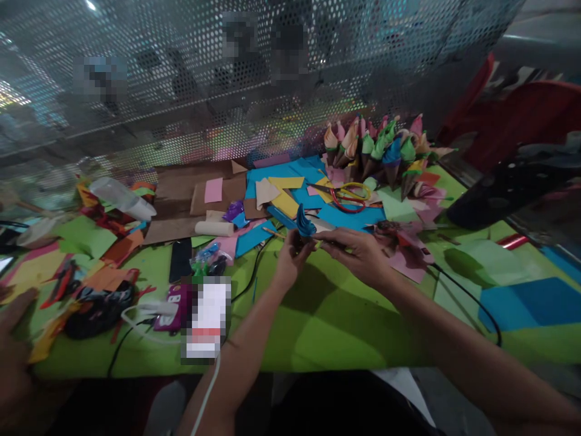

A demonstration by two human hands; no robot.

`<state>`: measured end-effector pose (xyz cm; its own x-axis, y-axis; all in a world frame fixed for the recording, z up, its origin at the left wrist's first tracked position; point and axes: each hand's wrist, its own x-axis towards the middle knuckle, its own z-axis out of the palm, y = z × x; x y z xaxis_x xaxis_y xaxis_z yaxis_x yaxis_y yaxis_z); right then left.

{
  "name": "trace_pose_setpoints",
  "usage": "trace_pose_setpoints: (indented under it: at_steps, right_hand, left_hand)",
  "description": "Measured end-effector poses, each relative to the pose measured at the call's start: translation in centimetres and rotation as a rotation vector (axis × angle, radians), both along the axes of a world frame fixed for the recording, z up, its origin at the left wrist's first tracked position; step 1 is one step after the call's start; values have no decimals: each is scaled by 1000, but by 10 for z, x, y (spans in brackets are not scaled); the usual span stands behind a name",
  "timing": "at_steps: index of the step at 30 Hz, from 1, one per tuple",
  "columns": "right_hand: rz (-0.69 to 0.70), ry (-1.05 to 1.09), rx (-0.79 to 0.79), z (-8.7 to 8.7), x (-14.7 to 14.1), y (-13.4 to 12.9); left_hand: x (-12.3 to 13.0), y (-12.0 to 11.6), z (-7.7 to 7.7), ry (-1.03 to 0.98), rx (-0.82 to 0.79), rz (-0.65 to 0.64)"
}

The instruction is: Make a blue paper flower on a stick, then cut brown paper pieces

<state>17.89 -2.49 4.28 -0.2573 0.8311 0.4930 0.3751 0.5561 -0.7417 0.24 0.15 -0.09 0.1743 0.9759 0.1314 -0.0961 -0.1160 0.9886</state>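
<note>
A blue paper ice-cream cone with a swirled, pointed top stands upright in the closed fingers of my left hand. My right hand is closed in a pinch, its fingertips meeting the left fingers at the cone's lower part. A small pale bit shows between the fingertips, too small to name. The cone's base is hidden by my fingers. Just beyond my hands lie blue paper sheets, and scissors with red and yellow handles.
Many finished paper cones stand at the back right. A phone, a power bank and cables lie left; a dark bottle is at right. Another person's hand rests at far left. A perforated metal screen rises behind.
</note>
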Motion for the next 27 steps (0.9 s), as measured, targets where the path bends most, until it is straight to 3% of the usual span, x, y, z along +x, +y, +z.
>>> trace_pose_setpoints:
  at_steps: [11, 27]
  right_hand:
    - [-9, -140, 37, 3, -1, 0]
    - [-23, -88, 27, 2, 1, -1]
  left_hand:
    - [-2, 0, -7, 94, -47, 58]
    - [-2, 4, -12, 20, 6, 29]
